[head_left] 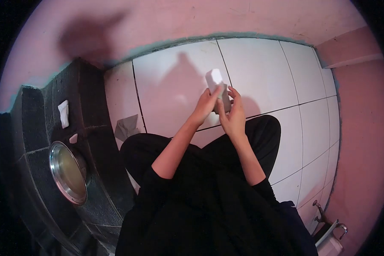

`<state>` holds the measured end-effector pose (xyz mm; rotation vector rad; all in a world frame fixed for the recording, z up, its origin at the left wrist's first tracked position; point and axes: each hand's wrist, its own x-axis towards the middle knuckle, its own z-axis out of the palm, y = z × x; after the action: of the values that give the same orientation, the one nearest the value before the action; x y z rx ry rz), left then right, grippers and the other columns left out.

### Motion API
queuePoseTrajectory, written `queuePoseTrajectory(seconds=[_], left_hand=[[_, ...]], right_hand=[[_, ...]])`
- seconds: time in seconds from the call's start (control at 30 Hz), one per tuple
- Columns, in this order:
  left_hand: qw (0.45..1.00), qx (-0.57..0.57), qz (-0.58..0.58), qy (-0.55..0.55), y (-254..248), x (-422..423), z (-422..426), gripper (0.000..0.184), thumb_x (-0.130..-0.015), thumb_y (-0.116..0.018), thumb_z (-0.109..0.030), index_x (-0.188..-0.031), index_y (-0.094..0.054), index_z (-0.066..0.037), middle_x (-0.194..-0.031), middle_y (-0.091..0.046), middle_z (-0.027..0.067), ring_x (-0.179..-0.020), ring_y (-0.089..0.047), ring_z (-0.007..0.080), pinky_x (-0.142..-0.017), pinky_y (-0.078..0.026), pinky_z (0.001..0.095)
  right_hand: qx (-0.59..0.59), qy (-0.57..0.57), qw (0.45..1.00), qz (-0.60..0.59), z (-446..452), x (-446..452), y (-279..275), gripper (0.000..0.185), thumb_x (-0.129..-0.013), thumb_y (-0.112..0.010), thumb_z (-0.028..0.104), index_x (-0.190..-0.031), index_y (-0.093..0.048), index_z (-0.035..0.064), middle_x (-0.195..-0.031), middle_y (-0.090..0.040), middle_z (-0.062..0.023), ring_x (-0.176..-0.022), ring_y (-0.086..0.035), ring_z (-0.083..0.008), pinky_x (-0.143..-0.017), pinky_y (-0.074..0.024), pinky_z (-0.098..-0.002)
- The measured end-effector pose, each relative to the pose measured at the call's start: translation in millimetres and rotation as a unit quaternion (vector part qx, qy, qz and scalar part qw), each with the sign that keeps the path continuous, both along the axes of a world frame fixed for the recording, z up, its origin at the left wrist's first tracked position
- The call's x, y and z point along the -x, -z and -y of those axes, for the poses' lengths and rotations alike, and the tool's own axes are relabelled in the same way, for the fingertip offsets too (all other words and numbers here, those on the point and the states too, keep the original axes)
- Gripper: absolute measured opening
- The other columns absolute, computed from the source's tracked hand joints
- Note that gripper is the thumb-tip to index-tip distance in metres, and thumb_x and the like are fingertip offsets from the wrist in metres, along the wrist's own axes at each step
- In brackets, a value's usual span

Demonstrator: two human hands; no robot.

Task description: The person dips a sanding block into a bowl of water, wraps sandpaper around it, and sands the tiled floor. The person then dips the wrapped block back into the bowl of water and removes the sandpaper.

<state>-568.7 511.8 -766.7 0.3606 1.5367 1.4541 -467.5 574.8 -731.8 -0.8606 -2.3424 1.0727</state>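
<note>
A small pale, block-like object (216, 77) with a bright white top is held up in front of the crossed legs, above the white tiled floor (260, 77). My left hand (208, 103) grips its left side, with the fingers closed round it. From the right and below, my right hand (233, 114) presses on the same object, its fingers bent against it. The two hands nearly touch and cover the lower part of the object. What the object is cannot be made out.
Dark tiled steps on the left hold a metal bowl of cloudy liquid (68, 173), a folded white cloth (63, 114) and a small pale piece (73, 138). A grey sheet (127, 127) lies by the left knee. Pink walls (243, 17) surround the floor. Metal-legged furniture (328, 232) stands lower right.
</note>
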Motion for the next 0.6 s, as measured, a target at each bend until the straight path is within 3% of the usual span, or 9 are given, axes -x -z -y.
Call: queuePoseTrajectory(seconds=[0.07,0.1,0.17,0.3,0.37,0.4,0.47,0.53,0.6], left_hand=[[0.987,-0.095,0.086,-0.093,-10.2,2.9,3.7,0.056,-0.092,-0.046,-0.050,-0.115,-0.049,0.000,-0.101,-0.058,0.0103,-0.087,-0.059,0.0161,-0.071,-0.050,0.0294],[0.985,-0.101,0.088,-0.106,-12.2,3.8,2.6,0.056,-0.092,-0.046,-0.050,-0.117,-0.047,0.000,-0.102,-0.057,0.0104,-0.087,-0.058,0.0153,-0.071,-0.050,0.0290],[0.986,-0.106,0.073,-0.106,-15.8,3.4,1.8,0.057,-0.093,-0.045,-0.050,-0.119,-0.045,0.000,-0.102,-0.056,0.0099,-0.086,-0.058,0.0154,-0.070,-0.049,0.0286],[0.984,-0.129,0.062,-0.106,-8.9,4.0,0.6,0.061,-0.093,-0.042,-0.053,-0.124,-0.038,0.000,-0.098,-0.055,0.0079,-0.081,-0.057,0.0147,-0.069,-0.048,0.0271],[0.981,-0.146,0.058,-0.114,-2.8,4.0,-1.5,0.061,-0.093,-0.041,-0.053,-0.124,-0.037,0.000,-0.097,-0.054,0.0076,-0.080,-0.056,0.0144,-0.067,-0.048,0.0268],[0.978,-0.162,0.055,-0.120,3.3,3.9,-2.6,0.062,-0.093,-0.040,-0.054,-0.124,-0.036,-0.001,-0.096,-0.054,0.0072,-0.079,-0.055,0.0140,-0.066,-0.047,0.0265],[0.982,-0.144,0.028,-0.120,15.7,5.7,-5.0,0.062,-0.093,-0.040,-0.055,-0.124,-0.036,-0.001,-0.096,-0.054,0.0072,-0.081,-0.056,0.0145,-0.067,-0.048,0.0273],[0.985,-0.125,0.003,-0.119,4.0,6.6,-2.2,0.063,-0.092,-0.040,-0.055,-0.124,-0.036,-0.001,-0.096,-0.054,0.0072,-0.083,-0.056,0.0149,-0.068,-0.048,0.0281],[0.991,-0.030,0.069,-0.112,-8.5,8.7,3.6,0.063,-0.092,-0.044,-0.054,-0.124,-0.038,-0.001,-0.097,-0.054,0.0070,-0.087,-0.057,0.0163,-0.071,-0.049,0.0304]], right_hand=[[0.028,0.022,0.999,-0.029,6.4,5.5,-8.4,0.050,-0.083,-0.064,0.026,-0.122,-0.046,0.0010,-0.113,-0.057,-0.0208,-0.100,-0.058,-0.0367,-0.081,-0.0484,-0.0409],[-0.013,0.014,0.999,-0.041,7.0,6.2,-8.0,0.046,-0.081,-0.066,0.025,-0.118,-0.049,0.0016,-0.112,-0.058,-0.0207,-0.100,-0.059,-0.0362,-0.080,-0.0489,-0.0402],[-0.096,-0.004,0.991,-0.097,2.9,8.6,-3.8,0.035,-0.077,-0.071,0.020,-0.105,-0.057,0.0030,-0.109,-0.061,-0.0207,-0.097,-0.061,-0.0355,-0.078,-0.0508,-0.0386],[-0.107,-0.018,0.987,-0.116,-3.4,8.8,2.7,0.028,-0.079,-0.069,0.016,-0.101,-0.058,0.0033,-0.108,-0.061,-0.0212,-0.092,-0.064,-0.0343,-0.076,-0.0518,-0.0367],[-0.001,-0.005,0.994,-0.106,-3.8,7.5,4.9,0.020,-0.085,-0.063,0.014,-0.099,-0.054,0.0010,-0.106,-0.063,-0.0223,-0.088,-0.066,-0.0285,-0.073,-0.0524,-0.0329],[-0.002,-0.006,0.994,-0.106,-2.4,7.7,3.9,0.020,-0.085,-0.063,0.014,-0.099,-0.054,0.0010,-0.106,-0.063,-0.0223,-0.088,-0.066,-0.0285,-0.073,-0.0524,-0.0329],[0.189,0.011,0.967,-0.171,1.3,7.9,2.4,0.015,-0.093,-0.054,0.015,-0.102,-0.048,0.0034,-0.105,-0.064,-0.0134,-0.092,-0.062,-0.0157,-0.073,-0.0503,-0.0261],[0.236,0.012,0.959,-0.158,0.0,4.3,4.9,0.014,-0.095,-0.051,0.016,-0.102,-0.047,0.0046,-0.101,-0.063,-0.0106,-0.087,-0.061,-0.0138,-0.074,-0.0492,-0.0243],[0.282,0.014,0.948,-0.145,-4.9,2.0,10.5,0.014,-0.096,-0.049,0.017,-0.103,-0.045,0.0058,-0.097,-0.063,-0.0078,-0.083,-0.060,-0.0118,-0.074,-0.0480,-0.0226]])
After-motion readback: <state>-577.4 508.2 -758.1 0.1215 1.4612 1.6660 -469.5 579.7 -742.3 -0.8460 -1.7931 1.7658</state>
